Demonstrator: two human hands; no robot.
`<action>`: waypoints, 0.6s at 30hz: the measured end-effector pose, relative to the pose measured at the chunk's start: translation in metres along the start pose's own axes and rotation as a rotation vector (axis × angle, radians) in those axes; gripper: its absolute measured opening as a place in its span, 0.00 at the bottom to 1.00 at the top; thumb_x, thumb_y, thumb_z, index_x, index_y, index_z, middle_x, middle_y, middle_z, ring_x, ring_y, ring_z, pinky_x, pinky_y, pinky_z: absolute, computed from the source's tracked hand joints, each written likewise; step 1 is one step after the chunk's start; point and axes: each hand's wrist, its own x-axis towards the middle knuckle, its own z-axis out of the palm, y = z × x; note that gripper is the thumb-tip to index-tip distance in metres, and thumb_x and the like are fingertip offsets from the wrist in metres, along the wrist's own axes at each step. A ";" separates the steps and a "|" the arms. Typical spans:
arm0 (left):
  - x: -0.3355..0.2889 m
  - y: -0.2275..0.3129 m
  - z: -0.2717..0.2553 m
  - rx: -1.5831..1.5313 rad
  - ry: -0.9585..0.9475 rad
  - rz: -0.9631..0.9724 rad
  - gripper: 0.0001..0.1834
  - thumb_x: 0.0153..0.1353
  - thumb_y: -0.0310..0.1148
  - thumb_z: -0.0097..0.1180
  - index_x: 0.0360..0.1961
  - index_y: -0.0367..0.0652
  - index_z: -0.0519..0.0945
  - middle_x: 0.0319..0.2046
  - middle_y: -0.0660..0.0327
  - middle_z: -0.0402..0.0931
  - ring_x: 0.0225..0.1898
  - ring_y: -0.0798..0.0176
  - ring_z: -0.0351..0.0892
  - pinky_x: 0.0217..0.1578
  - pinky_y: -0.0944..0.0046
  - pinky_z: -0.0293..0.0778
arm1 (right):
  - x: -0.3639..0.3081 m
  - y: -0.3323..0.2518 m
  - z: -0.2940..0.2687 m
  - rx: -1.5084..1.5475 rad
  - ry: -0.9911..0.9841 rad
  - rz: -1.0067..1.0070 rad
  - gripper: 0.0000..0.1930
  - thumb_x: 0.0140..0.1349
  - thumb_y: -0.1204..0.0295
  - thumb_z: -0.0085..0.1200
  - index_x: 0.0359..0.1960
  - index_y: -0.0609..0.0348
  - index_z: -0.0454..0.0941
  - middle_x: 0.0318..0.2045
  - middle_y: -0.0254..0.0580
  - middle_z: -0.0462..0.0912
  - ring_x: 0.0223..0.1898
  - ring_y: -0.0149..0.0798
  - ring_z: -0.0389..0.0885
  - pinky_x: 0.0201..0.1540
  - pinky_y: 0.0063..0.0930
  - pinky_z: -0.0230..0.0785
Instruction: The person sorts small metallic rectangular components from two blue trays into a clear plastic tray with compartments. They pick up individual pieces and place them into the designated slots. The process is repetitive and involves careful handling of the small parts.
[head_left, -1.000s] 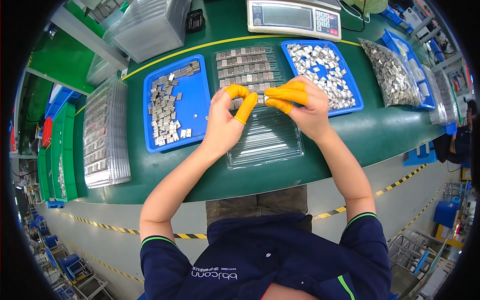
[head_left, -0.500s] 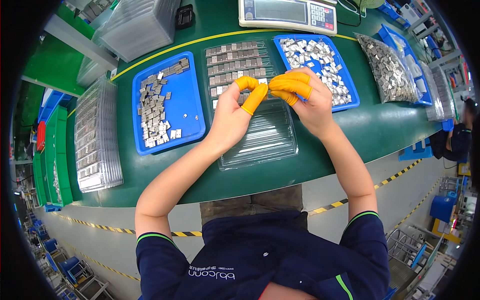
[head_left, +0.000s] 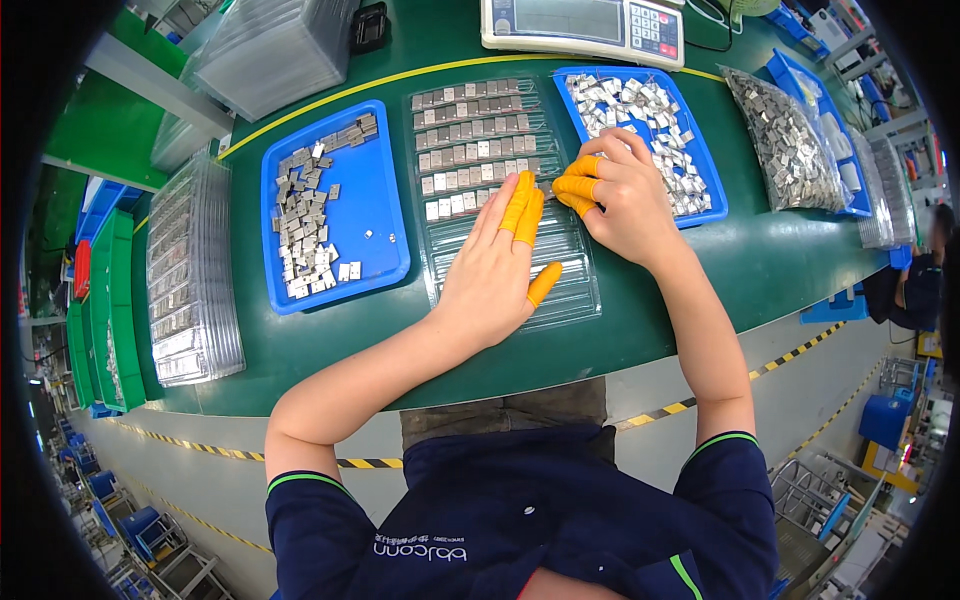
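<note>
A clear plastic tray (head_left: 432, 262) with grooved rows lies before me. Small metal rectangular pieces (head_left: 470, 129) fill its upper rows, and thin ends stick out at their right. My left hand (head_left: 487, 268) rests over the lower rows, its fingers stretched out, with yellow finger cots on the fingertips and thumb. At the right end of the lowest filled row, my right hand (head_left: 628, 200) is closed, its yellow-capped fingertips pressed together. What they pinch, if anything, is hidden. A blue tray (head_left: 375, 210) of loose metal pieces sits left; another blue tray (head_left: 712, 190) with silvery pieces sits right.
A scale (head_left: 560, 45) stands at the back. Stacked clear trays (head_left: 190, 270) are at far left, with more stacked plastic trays (head_left: 275, 60) behind. A bag of metal pieces (head_left: 785, 145) lies on the right. Green bins (head_left: 105, 300) stand beyond the table's left edge.
My hands, formerly together above the tray, have parted. The left has come down with its fingers straightened; the right has moved slightly right and down to the row's end.
</note>
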 end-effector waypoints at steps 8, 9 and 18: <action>0.001 -0.002 -0.001 0.031 -0.041 0.053 0.34 0.60 0.42 0.49 0.58 0.25 0.57 0.61 0.41 0.52 0.66 0.47 0.45 0.65 0.54 0.45 | 0.000 -0.002 0.002 0.020 -0.047 0.012 0.09 0.36 0.78 0.56 0.24 0.62 0.82 0.31 0.39 0.80 0.46 0.40 0.71 0.56 0.36 0.58; 0.002 -0.002 -0.001 0.033 -0.041 0.058 0.34 0.60 0.42 0.49 0.58 0.25 0.57 0.61 0.41 0.52 0.66 0.47 0.45 0.65 0.54 0.45 | 0.000 -0.002 0.002 0.038 -0.050 0.014 0.09 0.37 0.78 0.56 0.25 0.62 0.82 0.31 0.39 0.80 0.46 0.40 0.71 0.56 0.35 0.58; 0.002 -0.002 -0.002 0.029 -0.036 0.069 0.35 0.60 0.43 0.49 0.58 0.26 0.56 0.61 0.41 0.52 0.66 0.46 0.45 0.65 0.53 0.44 | -0.001 -0.002 0.000 0.139 -0.130 0.082 0.08 0.43 0.77 0.58 0.28 0.60 0.81 0.32 0.39 0.80 0.45 0.39 0.73 0.58 0.36 0.56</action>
